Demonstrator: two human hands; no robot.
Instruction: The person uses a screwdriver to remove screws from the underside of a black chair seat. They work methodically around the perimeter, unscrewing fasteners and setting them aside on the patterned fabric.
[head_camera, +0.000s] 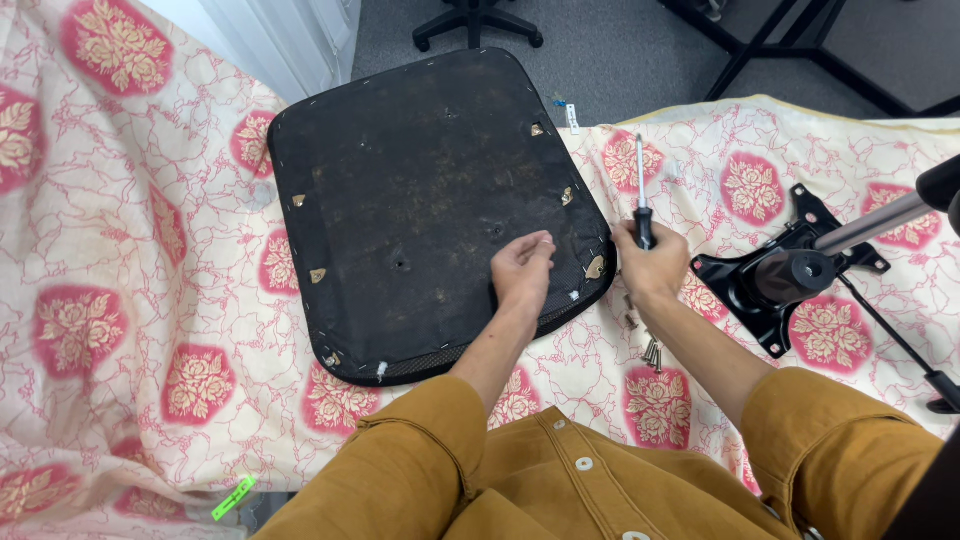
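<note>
Some small screws (652, 352) lie on the flowery cloth (120, 330), close to the person's mustard sleeves. The left hand (522, 270) rests with curled fingers on the near edge of the black seat bottom (420, 190), gripping nothing, and the right hand (648, 262) is wrapped around a screwdriver (641, 195) that points up, just beside the seat. Farther right sits a black metal chair plate (775, 285), and a chair base (478, 25) stands on the floor.

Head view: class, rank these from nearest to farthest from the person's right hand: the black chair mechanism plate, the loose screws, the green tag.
From the right hand:
1. Loose screws, just below it on the cloth.
2. Chair mechanism plate, to its right.
3. Green tag, far left, near the bottom edge.
</note>
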